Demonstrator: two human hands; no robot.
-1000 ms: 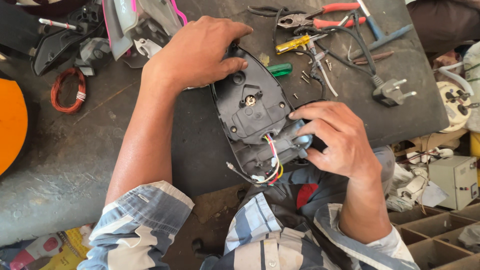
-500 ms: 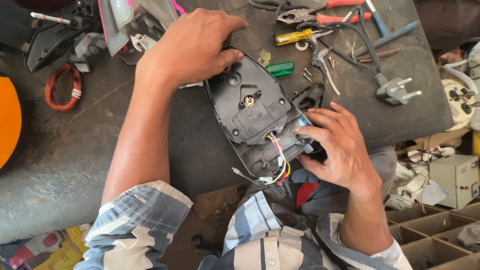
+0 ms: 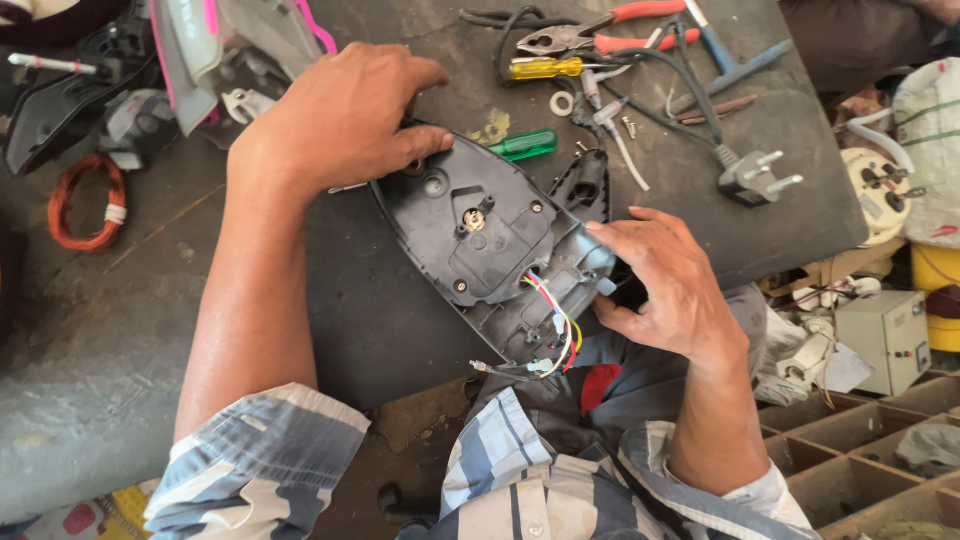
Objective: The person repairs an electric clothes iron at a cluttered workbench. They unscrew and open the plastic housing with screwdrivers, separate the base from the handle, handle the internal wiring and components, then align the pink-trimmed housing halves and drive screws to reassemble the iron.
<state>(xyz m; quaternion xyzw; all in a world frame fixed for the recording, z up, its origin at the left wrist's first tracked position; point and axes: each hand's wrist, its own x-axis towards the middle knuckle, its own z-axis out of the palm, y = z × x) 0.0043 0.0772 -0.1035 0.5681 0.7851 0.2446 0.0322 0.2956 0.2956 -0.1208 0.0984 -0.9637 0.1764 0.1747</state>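
Clearly the opened dark iron body [image 3: 490, 250], lying on the worktop [image 3: 400, 330] edge, looks rigid and fairly heavy, best gripped by its shell: left hand [image 3: 335, 120] presses the pointed end, right hand [image 3: 670, 285] fingers [image 3: 615, 235] curl around the rear near delicate loose wires [image 3: 555, 325]

Left hand [image 3: 335, 120] covers front tip of iron [image 3: 490, 250]; that end hidden. Right hand [image 3: 665, 285] covers iron's back corner; what fingers pinch there can't be seen. Thin wires [image 3: 555, 320] at iron's back end too small to follow where each goes. Pliers [image 3: 590, 35] above iron: handle ends cut off by top edge. Pink-and-grey cover [image 3: 230, 45] up-left of iron cut off by top edge. Orange coil [image 3: 85, 205] far left of iron: full ring shows, ends too small to tell.
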